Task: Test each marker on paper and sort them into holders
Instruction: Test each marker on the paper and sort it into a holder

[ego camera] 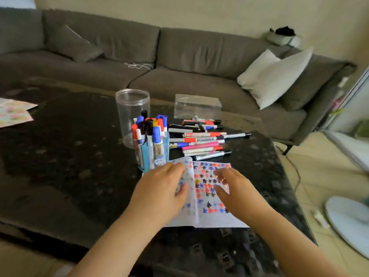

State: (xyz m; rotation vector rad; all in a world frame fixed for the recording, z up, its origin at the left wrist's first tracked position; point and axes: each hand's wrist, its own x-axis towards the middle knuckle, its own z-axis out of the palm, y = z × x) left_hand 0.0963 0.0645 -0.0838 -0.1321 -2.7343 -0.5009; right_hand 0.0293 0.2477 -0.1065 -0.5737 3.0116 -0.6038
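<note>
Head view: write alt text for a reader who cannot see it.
Two hands work a paper pad covered in coloured test marks: the left hand lifts a page while the right hand rests on the sheet. Behind stand a blue holder full of markers, an empty clear jar and loose markers on a dark table.

Glossy dark table (60,156), clear-plastic jar (132,108)

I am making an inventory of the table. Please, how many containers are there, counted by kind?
Blue holder with markers standing in it: 1
Clear round jar with no markers visible inside: 1
Clear rectangular box: 1
Total: 3
</note>
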